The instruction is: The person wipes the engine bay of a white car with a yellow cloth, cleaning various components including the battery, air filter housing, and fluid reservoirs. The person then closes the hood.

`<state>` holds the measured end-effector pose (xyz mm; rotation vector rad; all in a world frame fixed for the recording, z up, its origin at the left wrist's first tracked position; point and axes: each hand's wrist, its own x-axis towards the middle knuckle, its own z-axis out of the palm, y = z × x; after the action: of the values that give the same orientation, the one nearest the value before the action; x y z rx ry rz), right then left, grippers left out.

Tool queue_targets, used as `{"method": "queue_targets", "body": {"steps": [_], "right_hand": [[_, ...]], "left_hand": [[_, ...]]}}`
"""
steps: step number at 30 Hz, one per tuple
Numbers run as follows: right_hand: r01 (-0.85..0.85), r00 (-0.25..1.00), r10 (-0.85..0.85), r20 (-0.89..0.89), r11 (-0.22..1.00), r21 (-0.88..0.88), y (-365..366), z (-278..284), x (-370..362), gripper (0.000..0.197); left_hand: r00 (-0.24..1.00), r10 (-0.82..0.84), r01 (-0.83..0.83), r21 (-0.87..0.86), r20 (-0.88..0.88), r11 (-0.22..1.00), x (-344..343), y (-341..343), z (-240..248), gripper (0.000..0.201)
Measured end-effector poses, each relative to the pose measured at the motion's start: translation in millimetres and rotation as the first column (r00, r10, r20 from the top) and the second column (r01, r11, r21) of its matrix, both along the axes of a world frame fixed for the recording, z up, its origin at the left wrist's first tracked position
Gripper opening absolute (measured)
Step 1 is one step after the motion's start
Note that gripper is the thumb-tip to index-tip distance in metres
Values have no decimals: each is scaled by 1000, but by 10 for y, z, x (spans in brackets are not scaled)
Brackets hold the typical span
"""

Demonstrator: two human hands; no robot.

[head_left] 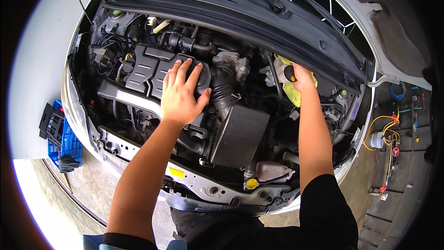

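- The left hand lies palm down on the black engine cover, its fingers spread wide and its thumb held out to the right.
- The engine cover sits left of centre in the open engine bay, behind a silver-grey duct.
- The right hand is at the bay's rear right, against a yellow-green cloth and just beside a black cap; its fingers are mostly hidden, so I cannot tell how firmly they close or on what.
- The cloth is bunched around and below that cap, near the cowl edge.
- Between the hands run a ribbed black intake hose and, nearer the person, a black air filter box.
- By the front crossmember are a yellow radiator cap and a pale coolant bottle.
- A blue plastic crate stands outside, to the left.
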<state>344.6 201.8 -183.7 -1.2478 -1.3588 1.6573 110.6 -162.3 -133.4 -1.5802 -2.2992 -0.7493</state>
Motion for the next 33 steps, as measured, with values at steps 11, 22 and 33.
{"method": "queue_targets", "body": {"steps": [11, 22, 33], "right_hand": [[-417, 829, 23, 558, 691, 591, 765, -207, -147, 48], [-441, 859, -74, 507, 397, 805, 954, -491, -149, 51], [-161, 987, 161, -12, 986, -50, 77, 248, -116, 41]], "left_hand": [[1000, 15, -16, -44, -20, 999, 31, 7, 10, 67], [1000, 1, -2, -41, -18, 999, 1, 8, 11, 65], [1000, 8, -9, -27, -26, 1000, 10, 9, -27, 66]]}}
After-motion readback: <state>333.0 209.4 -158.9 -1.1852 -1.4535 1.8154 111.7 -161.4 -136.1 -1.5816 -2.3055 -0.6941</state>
